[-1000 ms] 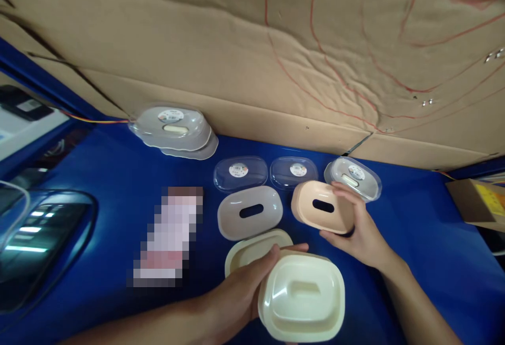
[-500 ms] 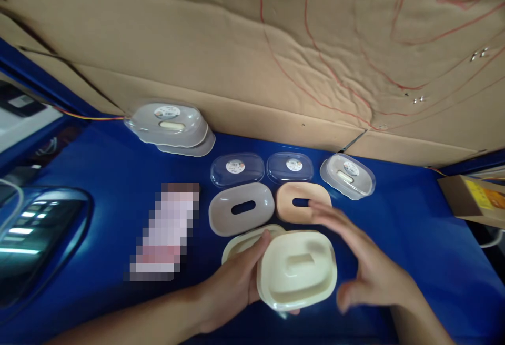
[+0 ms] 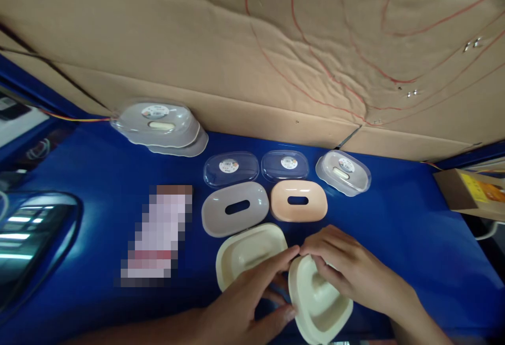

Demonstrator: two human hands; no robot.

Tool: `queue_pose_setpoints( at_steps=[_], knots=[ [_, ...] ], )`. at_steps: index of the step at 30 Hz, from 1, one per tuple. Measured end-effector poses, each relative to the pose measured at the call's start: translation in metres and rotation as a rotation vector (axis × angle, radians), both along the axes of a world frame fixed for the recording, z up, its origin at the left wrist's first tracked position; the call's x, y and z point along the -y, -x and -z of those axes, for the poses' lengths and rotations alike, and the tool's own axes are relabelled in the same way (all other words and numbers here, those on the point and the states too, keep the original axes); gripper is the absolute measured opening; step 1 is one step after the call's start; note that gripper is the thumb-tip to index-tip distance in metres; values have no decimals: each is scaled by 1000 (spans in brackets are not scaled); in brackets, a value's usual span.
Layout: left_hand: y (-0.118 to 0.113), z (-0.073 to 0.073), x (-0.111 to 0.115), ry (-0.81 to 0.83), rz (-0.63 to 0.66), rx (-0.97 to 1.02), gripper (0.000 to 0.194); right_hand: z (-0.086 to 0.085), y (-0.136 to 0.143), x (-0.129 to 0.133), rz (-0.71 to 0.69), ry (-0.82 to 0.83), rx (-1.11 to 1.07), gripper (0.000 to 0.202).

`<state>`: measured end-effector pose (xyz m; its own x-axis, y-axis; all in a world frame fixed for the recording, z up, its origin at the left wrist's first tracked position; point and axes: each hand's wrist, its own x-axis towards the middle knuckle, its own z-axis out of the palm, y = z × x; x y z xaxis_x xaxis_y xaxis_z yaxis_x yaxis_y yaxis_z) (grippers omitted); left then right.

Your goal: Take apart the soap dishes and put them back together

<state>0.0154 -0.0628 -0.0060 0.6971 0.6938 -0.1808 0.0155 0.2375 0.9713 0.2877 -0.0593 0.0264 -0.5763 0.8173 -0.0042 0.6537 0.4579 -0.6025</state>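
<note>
A cream oval soap dish with a raised middle is tilted near the front edge. My right hand is closed over its upper side, fingers curled onto the rim and inside. At its left side is my left hand, thumb tip on the edge and other fingers partly hidden near the wall; the index finger stretches towards my right hand. A second cream dish lies behind my left hand. Beyond are a grey slotted tray, a peach slotted tray and two clear lids with round labels.
Grey lidded dishes are stacked at the back left, and another lidded dish sits at the back right. A pixelated item lies left of the trays. Cardboard walls the back; a box stands right on the blue surface.
The front cream dish has turned and tilted, moving right and towards me. My right hand, open and apart before, has closed on it. The view has shifted slightly.
</note>
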Motion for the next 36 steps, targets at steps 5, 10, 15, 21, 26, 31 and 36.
queue_pose_setpoints(
  at_steps=[5,10,15,21,26,31,36],
  knots=[
    [-1,5,0,-45,8,-21,59,1,7,-5,4,-28,32,24],
    [13,13,-9,-526,45,-193,51,1,-8,-5,92,-47,109,27],
    [15,14,-27,-923,-39,-510,68,6,-18,-9,102,-101,239,24],
    [12,10,-45,-1048,-28,-646,80,24,-10,-13,122,-236,238,28],
    [14,6,-46,-1151,-28,-625,61,31,-29,-30,362,-478,264,49],
    [14,3,-43,-1218,-16,-568,45,52,-77,-59,740,-497,325,84],
    [13,9,-39,-1196,19,-646,85,71,-103,-75,762,-367,179,95]
  ],
)
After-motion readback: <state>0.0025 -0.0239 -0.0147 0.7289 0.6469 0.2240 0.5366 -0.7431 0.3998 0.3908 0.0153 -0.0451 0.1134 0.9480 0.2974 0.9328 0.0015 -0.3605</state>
